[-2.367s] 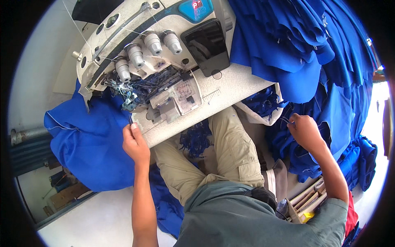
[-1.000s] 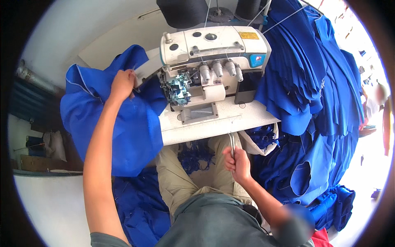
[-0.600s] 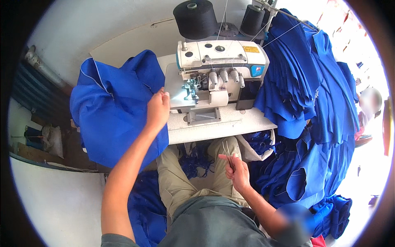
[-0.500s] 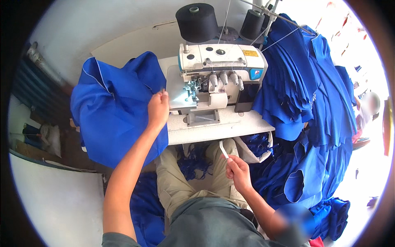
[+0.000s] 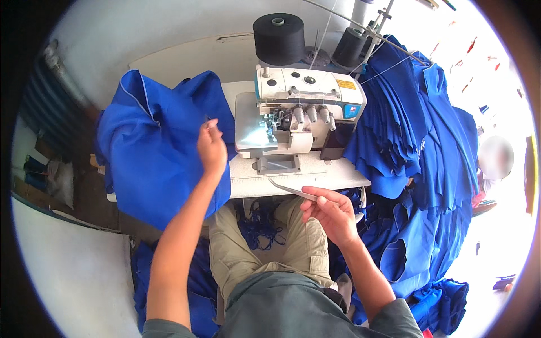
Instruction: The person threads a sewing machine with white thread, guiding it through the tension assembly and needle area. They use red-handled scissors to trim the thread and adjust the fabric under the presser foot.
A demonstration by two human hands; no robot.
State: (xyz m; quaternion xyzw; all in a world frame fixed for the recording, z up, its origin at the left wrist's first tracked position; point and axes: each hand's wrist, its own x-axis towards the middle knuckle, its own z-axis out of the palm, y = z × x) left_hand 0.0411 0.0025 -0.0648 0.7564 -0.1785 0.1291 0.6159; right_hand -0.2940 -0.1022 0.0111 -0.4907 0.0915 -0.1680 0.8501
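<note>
My left hand (image 5: 212,149) is over the blue fabric piece (image 5: 163,163), which drapes over the left end of the sewing table. Its fingertips are pinched together against the cloth; whether they grip a fold or a thread is too small to tell. My right hand (image 5: 333,213) holds bent-tipped metal tweezers (image 5: 294,191), their points to the left over the table's front edge. Behind them stands a white overlock sewing machine (image 5: 307,93), its lamp lighting the needle area. The fabric lies left of the machine's plate (image 5: 248,121).
Black thread cones (image 5: 278,39) stand behind the machine. Stacked blue fabric pieces (image 5: 389,112) hang at the right, with more blue cloth (image 5: 439,301) below. Blue scraps (image 5: 256,228) lie beneath the table (image 5: 332,177). Another person (image 5: 489,169) is at the far right.
My left hand has shifted left, from the fabric's right edge farther onto the cloth. My right hand has risen toward the table, the tweezers swinging from upright to pointing left.
</note>
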